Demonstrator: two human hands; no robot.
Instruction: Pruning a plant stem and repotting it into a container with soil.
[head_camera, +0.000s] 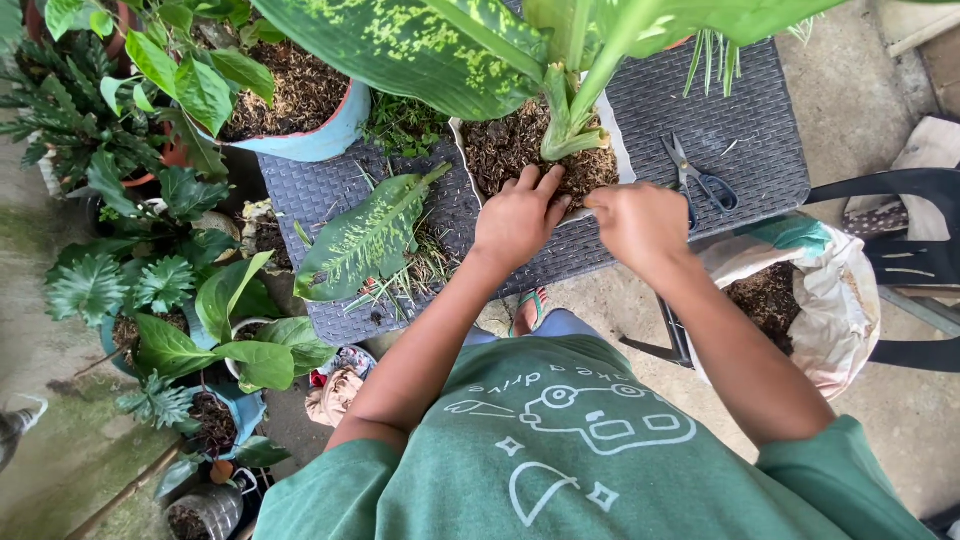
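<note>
I see both hands at the near rim of a white soft-sided planter bag filled with dark brown bark soil (612, 140), which sits on a grey woven-plastic table (760, 90). My left hand (517, 218) lies flat, fingers (540, 183) spread loosely and pressed onto the soil just in front of the thick pale-green plant stem (562, 125); it grips nothing. My right hand (640, 222) is curled, fingertips pinching the bag's rim, though I cannot tell how firmly. The stem stands upright between and just beyond both sets of fingers. Grey-handled scissors (700, 175) lie on the table near the right hand. A cut mottled green leaf (365, 235) rests left of the left hand. An open white sack of soil (800, 300) sits to the right.
</note>
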